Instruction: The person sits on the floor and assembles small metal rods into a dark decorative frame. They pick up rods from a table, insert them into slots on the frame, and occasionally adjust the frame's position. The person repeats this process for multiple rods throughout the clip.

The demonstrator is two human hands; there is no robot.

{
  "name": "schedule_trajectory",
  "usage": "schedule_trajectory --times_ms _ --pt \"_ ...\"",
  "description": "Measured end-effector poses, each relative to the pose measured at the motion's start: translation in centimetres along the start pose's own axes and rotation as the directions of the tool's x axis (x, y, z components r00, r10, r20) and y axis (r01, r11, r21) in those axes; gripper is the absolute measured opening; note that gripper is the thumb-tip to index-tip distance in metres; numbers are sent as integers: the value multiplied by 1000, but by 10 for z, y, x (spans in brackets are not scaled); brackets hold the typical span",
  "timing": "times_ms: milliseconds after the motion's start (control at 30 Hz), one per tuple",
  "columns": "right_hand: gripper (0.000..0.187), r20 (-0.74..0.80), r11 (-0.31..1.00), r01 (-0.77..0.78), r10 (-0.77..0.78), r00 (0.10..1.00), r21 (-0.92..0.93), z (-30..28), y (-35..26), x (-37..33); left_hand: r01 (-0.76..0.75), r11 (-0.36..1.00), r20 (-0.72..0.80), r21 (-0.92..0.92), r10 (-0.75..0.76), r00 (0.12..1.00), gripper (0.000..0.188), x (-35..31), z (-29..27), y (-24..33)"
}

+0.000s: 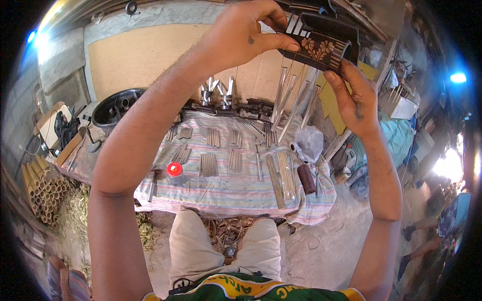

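Raised high at the upper right is a bamboo wind chime (317, 49), its dark tube carved with pale flowers and stripes. Metal pipes (279, 98) hang below it on thin cords. My left hand (253, 32) pinches at the tube's left end, thumb and fingers closed near the cords; exactly what lies between the fingertips is hidden. With fingers and thumb, my right hand (355, 98) grips the lower right end. On the cloth-covered table (241, 193) below lie sorted bundles of metal pipes (208, 164).
A red-lidded jar (174, 169), a brown spool (306, 179), a plastic bag (308, 143) and thin sticks (286, 175) lie on the table. A black basin (118, 108) stands at the back left. Cut bamboo tubes (45, 193) are stacked at the left. Another person's arm shows at lower left.
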State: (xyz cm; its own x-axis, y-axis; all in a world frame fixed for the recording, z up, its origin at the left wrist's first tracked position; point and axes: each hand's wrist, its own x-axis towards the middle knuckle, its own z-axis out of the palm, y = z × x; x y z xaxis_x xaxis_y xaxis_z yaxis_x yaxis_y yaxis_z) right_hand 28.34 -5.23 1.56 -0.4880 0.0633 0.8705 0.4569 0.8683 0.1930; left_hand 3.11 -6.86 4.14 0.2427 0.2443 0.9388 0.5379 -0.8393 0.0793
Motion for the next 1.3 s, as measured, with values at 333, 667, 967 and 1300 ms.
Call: schedule_trajectory --times_ms 333,667,967,1300 --pt "26 -1 784 -295 353 936 547 16 1 -18 120 985 303 121 -151 941 37 31 -15 14" --pt "27 329 205 -464 470 819 862 52 -5 -37 466 843 600 267 -524 605 44 32 -10 5" --pt "27 317 197 -435 440 840 878 55 -4 -46 555 820 636 141 -504 584 39 19 1 -11" --pt "25 307 167 -430 482 821 887 60 -1 -50 537 830 624 152 -502 599 36 19 6 -14"
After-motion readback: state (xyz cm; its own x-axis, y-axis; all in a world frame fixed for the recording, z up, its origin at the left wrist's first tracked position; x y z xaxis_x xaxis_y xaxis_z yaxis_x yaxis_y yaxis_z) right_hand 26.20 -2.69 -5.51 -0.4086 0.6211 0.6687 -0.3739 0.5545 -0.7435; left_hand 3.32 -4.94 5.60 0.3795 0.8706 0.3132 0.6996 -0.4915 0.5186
